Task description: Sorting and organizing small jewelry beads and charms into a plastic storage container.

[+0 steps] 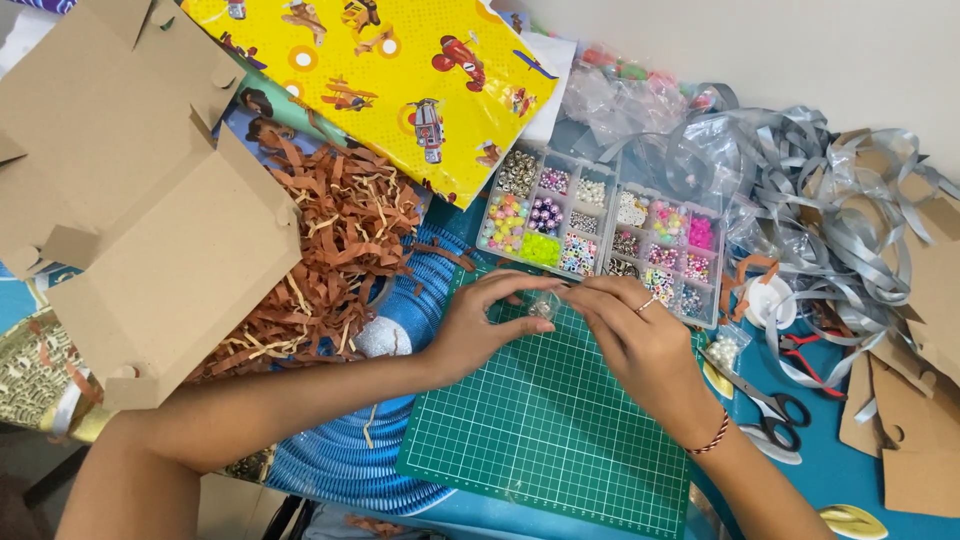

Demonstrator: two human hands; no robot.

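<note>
My left hand (478, 325) and my right hand (630, 335) meet over the far edge of a green cutting mat (545, 430). Between their fingertips they pinch a small clear round piece (543, 305), maybe a bead or tiny bag of beads; its exact kind is too small to tell. Just beyond the hands lies a clear compartment box of coloured beads (600, 230). My right hand wears a ring and a red thread bracelet.
An open brown cardboard box (130, 190) and brown paper shreds (340, 240) lie at left. Yellow wrapping paper (380, 70) is at the back. Silver ribbon tangle (830, 200), red-handled pliers (805, 355), black scissors (765, 400) and cardboard tags (915, 430) lie at right.
</note>
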